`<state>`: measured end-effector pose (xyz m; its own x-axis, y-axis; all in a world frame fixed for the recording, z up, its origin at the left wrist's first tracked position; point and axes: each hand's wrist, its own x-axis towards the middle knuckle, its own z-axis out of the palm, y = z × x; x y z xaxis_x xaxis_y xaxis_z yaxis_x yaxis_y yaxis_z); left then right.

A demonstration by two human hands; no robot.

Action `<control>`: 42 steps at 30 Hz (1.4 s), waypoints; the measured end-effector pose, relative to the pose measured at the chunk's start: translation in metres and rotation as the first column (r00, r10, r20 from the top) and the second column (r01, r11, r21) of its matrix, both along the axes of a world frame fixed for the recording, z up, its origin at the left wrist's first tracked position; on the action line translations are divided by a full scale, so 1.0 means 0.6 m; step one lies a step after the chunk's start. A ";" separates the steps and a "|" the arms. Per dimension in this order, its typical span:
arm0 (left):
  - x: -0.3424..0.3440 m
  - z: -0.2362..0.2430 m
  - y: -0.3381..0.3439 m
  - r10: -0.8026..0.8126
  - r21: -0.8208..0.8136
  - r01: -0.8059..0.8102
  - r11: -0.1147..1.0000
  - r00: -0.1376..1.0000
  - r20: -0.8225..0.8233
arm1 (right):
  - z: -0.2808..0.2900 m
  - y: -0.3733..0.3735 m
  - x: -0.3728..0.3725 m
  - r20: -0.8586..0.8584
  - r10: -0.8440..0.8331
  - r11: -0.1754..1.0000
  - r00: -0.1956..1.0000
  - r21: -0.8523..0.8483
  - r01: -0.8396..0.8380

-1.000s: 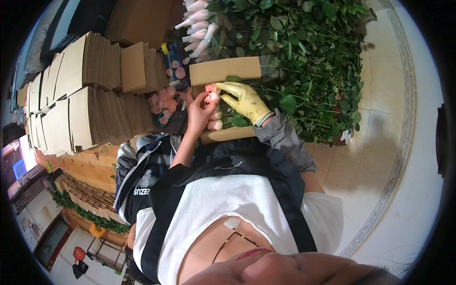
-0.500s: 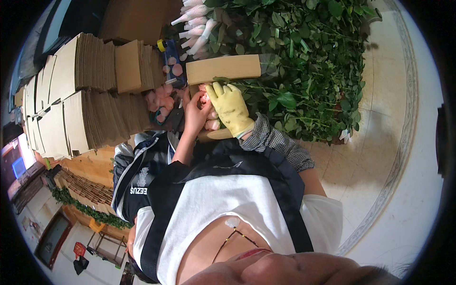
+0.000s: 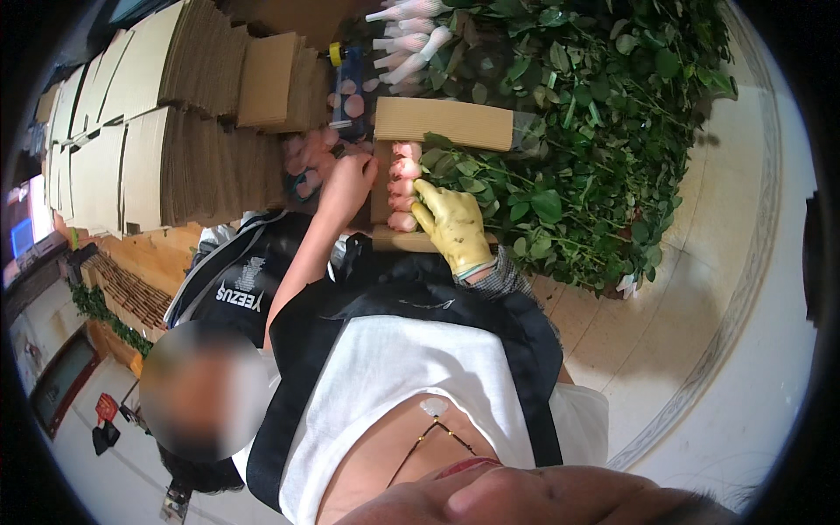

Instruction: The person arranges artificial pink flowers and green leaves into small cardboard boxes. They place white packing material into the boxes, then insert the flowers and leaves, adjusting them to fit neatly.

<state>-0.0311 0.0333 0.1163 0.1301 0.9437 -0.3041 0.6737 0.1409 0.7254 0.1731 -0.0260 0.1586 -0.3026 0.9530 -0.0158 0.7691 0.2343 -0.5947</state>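
A column of several pale pink roses (image 3: 403, 185) lies side by side, their leafy stems running right. My right hand (image 3: 451, 223), in a stained yellow glove, rests at the right edge of the blooms. Its thumb and forefinger are apart, with nothing gripped between them. My bare left hand (image 3: 352, 178) is left of the roses, clear of them, with its fingers curled in; whether they hold something is hidden. One folded corrugated cardboard piece (image 3: 444, 122) lies beyond the roses, and a second cardboard edge (image 3: 411, 240) is on the near side.
Stacks of cardboard sheets (image 3: 140, 166) stand at the left. Loose pink petals (image 3: 308, 156) lie beside my left hand, near a blue tape dispenser (image 3: 348, 96). Net-sleeved roses (image 3: 411, 39) lie at the back, and a leafy heap (image 3: 604, 149) fills the right. Another person's dark jacket (image 3: 241, 284) shows at lower left.
My left hand has drawn back leftward from the roses. The gloved right hand has slid nearer and to the right, uncovering the row of blooms. The whole view has shifted somewhat.
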 end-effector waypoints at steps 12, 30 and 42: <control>-0.041 0.073 0.030 -0.372 -0.079 0.367 0.927 0.927 -0.052 | -0.004 0.001 0.010 -0.037 0.011 1.000 0.999 -0.003 -0.012; -0.107 0.164 0.153 0.281 0.359 0.017 0.933 0.588 -0.759 | -0.004 0.006 0.015 -0.090 0.051 0.999 0.995 -0.005 -0.051; -0.079 0.222 0.121 0.303 0.550 -0.100 0.829 0.906 -0.294 | 0.002 -0.002 0.022 -0.130 -0.026 1.000 0.991 -0.011 0.025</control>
